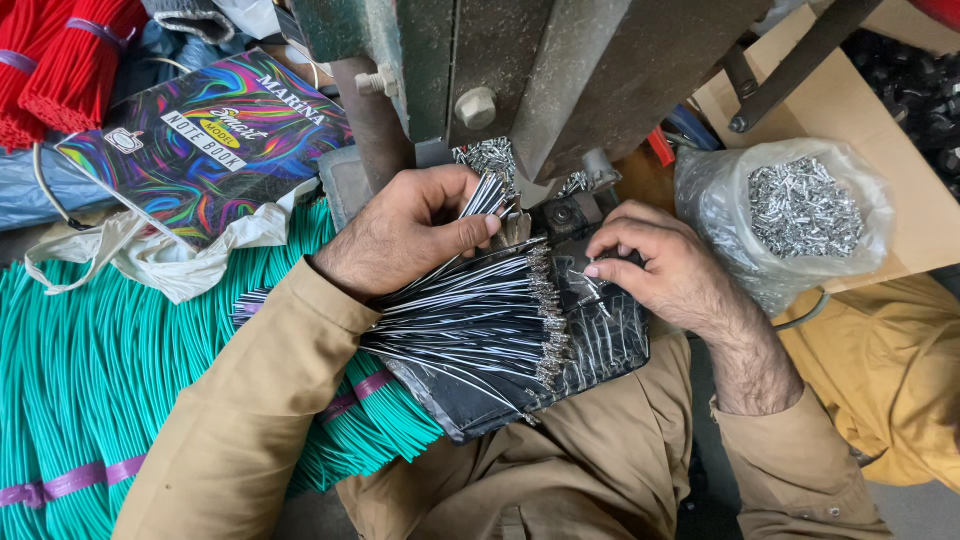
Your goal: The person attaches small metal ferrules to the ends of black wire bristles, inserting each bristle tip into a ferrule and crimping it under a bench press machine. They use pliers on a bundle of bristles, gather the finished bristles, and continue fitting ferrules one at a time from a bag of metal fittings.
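Black tray (480,405) (perhaps lap-borne) under wires (470,320)

Rainbow-swirl notebook pack (205,145) upper left; clear bag of metal terminals (790,215) right.

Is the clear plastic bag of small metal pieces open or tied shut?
Open: the plastic bag gapes at the top, its metal pieces exposed.

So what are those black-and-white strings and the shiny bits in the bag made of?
The wires look plastic-coated: smooth, slightly glossy, striped, with small silvery metal tips. The bits look like bare metal, bright and glinting. The bag seems to be thin clear plastic, crinkled and see-through.
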